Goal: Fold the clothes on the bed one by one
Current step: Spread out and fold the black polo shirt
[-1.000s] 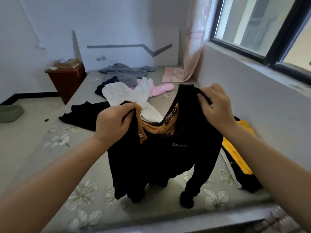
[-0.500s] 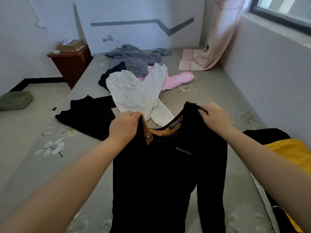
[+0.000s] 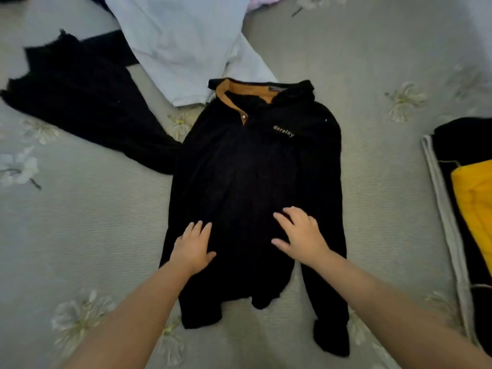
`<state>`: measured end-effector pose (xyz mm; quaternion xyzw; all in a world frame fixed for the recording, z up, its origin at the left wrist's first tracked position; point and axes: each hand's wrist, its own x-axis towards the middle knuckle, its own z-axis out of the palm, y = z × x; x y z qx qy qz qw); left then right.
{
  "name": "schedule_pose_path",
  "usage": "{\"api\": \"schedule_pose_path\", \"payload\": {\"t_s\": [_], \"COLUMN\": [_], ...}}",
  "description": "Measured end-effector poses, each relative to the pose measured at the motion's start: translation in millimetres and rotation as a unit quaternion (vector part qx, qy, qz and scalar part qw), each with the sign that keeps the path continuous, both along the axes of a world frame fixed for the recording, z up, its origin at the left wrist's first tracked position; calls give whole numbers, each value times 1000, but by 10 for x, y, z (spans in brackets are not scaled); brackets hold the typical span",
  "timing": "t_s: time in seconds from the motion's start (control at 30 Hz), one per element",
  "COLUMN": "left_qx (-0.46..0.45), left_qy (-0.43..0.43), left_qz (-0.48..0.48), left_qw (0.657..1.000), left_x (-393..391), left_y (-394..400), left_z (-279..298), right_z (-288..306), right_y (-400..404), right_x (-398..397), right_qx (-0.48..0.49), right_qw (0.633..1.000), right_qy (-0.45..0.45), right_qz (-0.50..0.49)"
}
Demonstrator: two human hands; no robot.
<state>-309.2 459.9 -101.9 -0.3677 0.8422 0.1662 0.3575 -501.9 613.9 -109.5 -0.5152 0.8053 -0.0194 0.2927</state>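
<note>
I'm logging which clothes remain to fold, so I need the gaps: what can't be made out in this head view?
- White garment: cut off by the top edge; its type is unclear.
- Pink item: only a sliver at the top edge.
- Yellow and black pile: cut off by the right edge.
- Collar label on the black shirt: too small to read.
- Shirt under the left hand and right hand: covered.

Black polo shirt (image 3: 255, 182) with mustard inner collar, grey bedsheet (image 3: 93, 222) with pale flowers, white garment (image 3: 181, 43) at far left
</note>
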Motion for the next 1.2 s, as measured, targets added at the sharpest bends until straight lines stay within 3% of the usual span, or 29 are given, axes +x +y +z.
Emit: {"api": "schedule_pose_path", "payload": {"t_s": [0.1, 0.2, 0.27, 0.33, 0.47, 0.57, 0.7, 0.77, 0.87, 0.93, 1.07, 1.13, 1.2], "left_qx": [8, -2, -20, -32, -23, -46, -25, 3, -8, -10, -34, -63, -90], "left_qy": [-47, -31, 9, 70, 131, 126, 242, 260, 195, 121, 25, 59, 158], "left_qz": [24, 59, 62, 75, 66, 39, 55, 50, -31, -57, -104, -100, -25], "left_qw": [999, 998, 998, 994, 989, 990, 969, 964, 980, 991, 994, 991, 983], "left_x": [485, 770, 878, 968, 1143, 1280, 1368, 1398, 1490, 1571, 1680, 1717, 1697], "left_y": [266, 380, 411, 438, 588, 720, 747, 740, 624, 506, 395, 402, 434], "left_z": [-264, -383, -441, -486, -521, -568, -601, -573, -505, -449, -306, -300, -298], "right_z": [-321, -321, -363, -367, -205, -15, 157, 227, 256, 221, 88, 72, 24], "right_y": [406, 535, 556, 570, 645, 927, 1319, 1483, 1641, 1695, 1711, 1646, 1585], "right_x": [570, 842, 906, 938, 936, 900, 760, 728, 739, 782, 949, 1119, 1278], "right_qx": [84, 64, -54, -159, -187, -208, -97, -72, -57, -12, 187, 233, 201], "right_qw": [991, 990, 996, 987, 964, 961, 990, 995, 995, 997, 975, 961, 962], "right_qy": [-49, -26, 12, -14, -101, -55, 37, 58, 78, 69, 117, 144, 181], "right_qz": [95, 123, 67, -1, -163, -173, -93, -43, 11, -11, -20, -28, -47]}}
